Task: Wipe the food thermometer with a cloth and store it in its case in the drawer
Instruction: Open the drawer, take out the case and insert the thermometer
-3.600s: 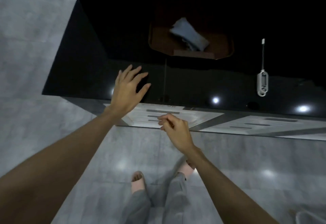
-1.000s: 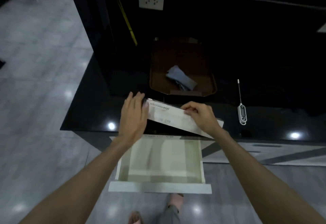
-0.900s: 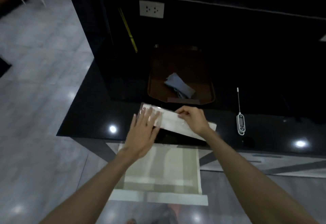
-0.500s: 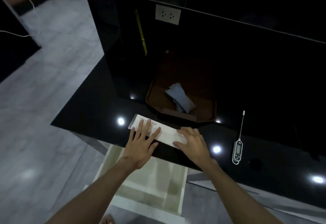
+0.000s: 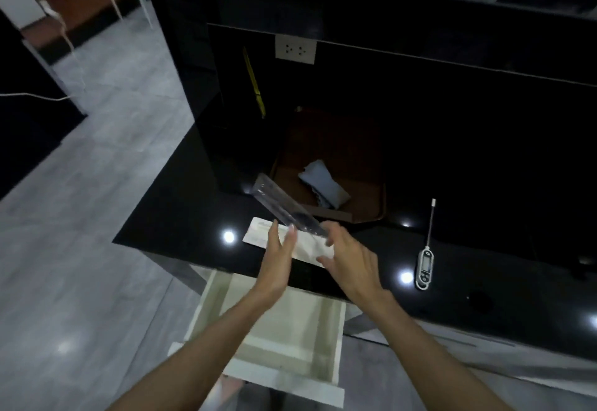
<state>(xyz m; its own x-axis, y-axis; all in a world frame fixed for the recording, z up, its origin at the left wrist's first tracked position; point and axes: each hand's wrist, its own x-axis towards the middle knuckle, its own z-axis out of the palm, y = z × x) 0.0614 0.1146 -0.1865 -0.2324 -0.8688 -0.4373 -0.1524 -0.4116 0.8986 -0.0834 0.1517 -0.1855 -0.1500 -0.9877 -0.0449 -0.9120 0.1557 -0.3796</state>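
The thermometer case lies on the black counter in front of me. Its white card base (image 5: 258, 233) rests flat, and its clear plastic cover (image 5: 281, 205) is tilted up toward the far left. My right hand (image 5: 352, 265) pinches the near end of the clear cover. My left hand (image 5: 277, 265) is flat and open, fingertips against the card base. The food thermometer (image 5: 425, 263) lies untouched on the counter to the right, probe pointing away. A grey-blue cloth (image 5: 323, 184) sits in the brown tray (image 5: 382, 207) behind the case. The white drawer (image 5: 274, 330) is open below my wrists.
A black raised back panel with a wall socket (image 5: 295, 49) and a yellow strip (image 5: 253, 84) stands behind the tray. Grey tiled floor (image 5: 97, 184) spreads to the left. Ceiling lights reflect as bright spots on the glossy counter (image 5: 484, 281).
The drawer was pulled open and the case taken out and laid on the counter. Since half a second ago, the clear cover has been lifted off the card base by my right hand.
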